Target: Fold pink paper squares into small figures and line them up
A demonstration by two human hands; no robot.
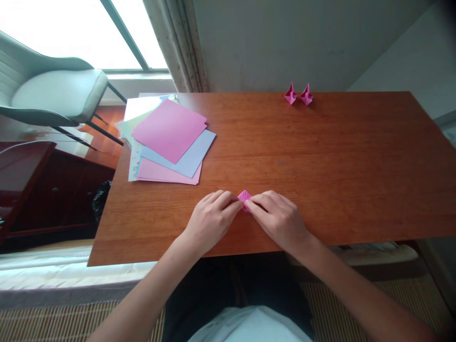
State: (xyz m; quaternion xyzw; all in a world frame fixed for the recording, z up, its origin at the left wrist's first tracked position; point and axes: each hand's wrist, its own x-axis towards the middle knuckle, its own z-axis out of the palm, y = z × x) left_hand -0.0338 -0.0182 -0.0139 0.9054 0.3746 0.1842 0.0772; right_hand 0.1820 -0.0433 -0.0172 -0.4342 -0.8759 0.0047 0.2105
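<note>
At table point(356, 156), hands point(215, 213) point(280, 216) pinched, holding pink paper point(244, 195)

I can read no text, brand or number; the small marks on one pale sheet point(133, 164) are illegible.

Folded pink paper point(244, 195): lower sides covered by fingertips of my left hand point(213, 214) and right hand point(281, 216); creases too small to read. My forearms run off the bottom edge. Two pink paper figures point(291, 96) point(307, 97): too small to tell fold by fold. Stack of sheets point(169, 130): lower ones mostly covered, count unclear. Counter point(338, 166): right end cut off. Chair point(57, 92): cut by left edge. Window point(71, 28): glare hides the view outside.
</note>
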